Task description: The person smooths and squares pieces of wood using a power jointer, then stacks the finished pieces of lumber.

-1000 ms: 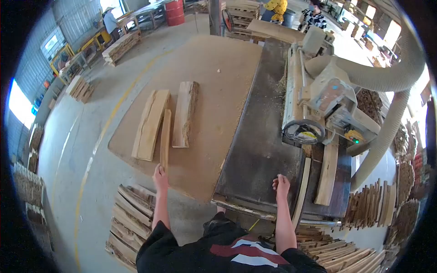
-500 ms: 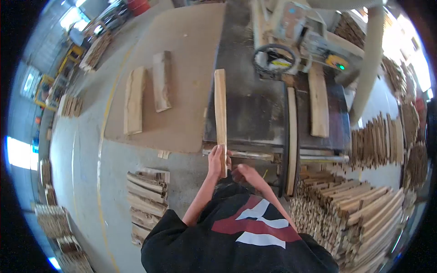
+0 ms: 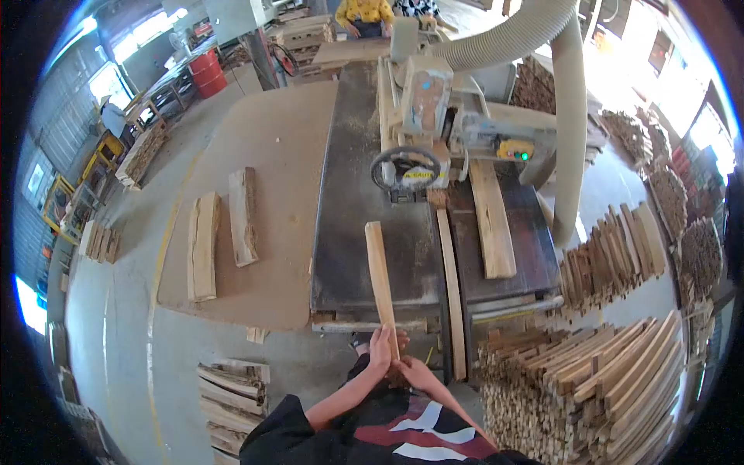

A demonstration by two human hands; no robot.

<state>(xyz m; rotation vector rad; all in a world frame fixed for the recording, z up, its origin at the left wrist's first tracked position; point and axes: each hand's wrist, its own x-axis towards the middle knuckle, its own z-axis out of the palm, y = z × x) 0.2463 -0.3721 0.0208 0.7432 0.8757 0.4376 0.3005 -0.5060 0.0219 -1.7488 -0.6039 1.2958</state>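
A long, narrow wooden strip point(image 3: 379, 271) points away from me, its far part over the dark machine table point(image 3: 341, 271). My left hand point(image 3: 379, 350) is closed around it near the close end. My right hand point(image 3: 415, 373) is closed at the strip's near end, just right of and below my left hand; its fingertips are partly hidden. To the right, another wooden strip point(image 3: 452, 298) lies along the dark rail of the saw. Farther right a wide board point(image 3: 491, 225) rests on the table.
The saw machine point(image 3: 425, 97) with a handwheel point(image 3: 404, 168) and dust hose point(image 3: 570, 124) stands ahead. Two boards point(image 3: 204, 248) lie on the brown panel point(image 3: 287, 139) at left. Stacked strips point(image 3: 589, 380) fill the right; rough slabs point(image 3: 232, 399) lie at lower left. People point(image 3: 364, 17) are at the back.
The view has tilted up and shifted right, showing more of the machine and people behind. My right hand has come from beside the strip onto its near end; the left keeps its hold.
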